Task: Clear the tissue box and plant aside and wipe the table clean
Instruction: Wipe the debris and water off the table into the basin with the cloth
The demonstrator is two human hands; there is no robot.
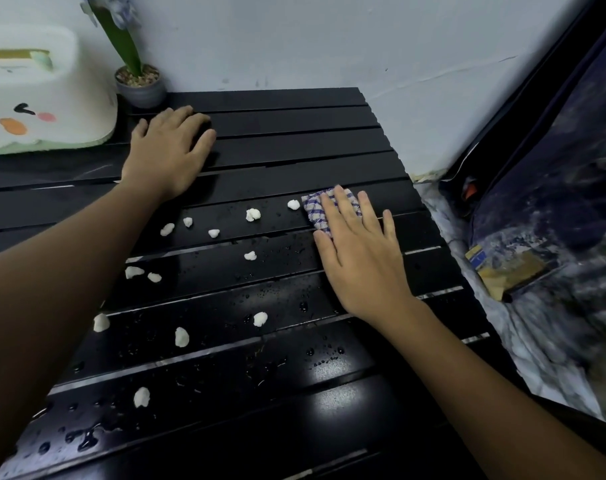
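A black slatted table [294,140] fills the view, wet with droplets and strewn with several white crumbs [253,215]. My right hand [360,258] lies flat with fingers spread, pressing a blue-and-white checked cloth [317,207] onto the table near its right side. My left hand [169,150] rests palm down on the slats at the back left, holding nothing. The white tissue box [34,98] with a cartoon face stands at the far left corner. A small grey potted plant [140,84] stands just right of it, against the wall.
A pale wall [329,39] runs behind the table. To the right lies a dark plastic-covered bulk [554,202] and a yellow-and-blue packet [495,268] on marbled floor. The table's right edge is close to my right hand.
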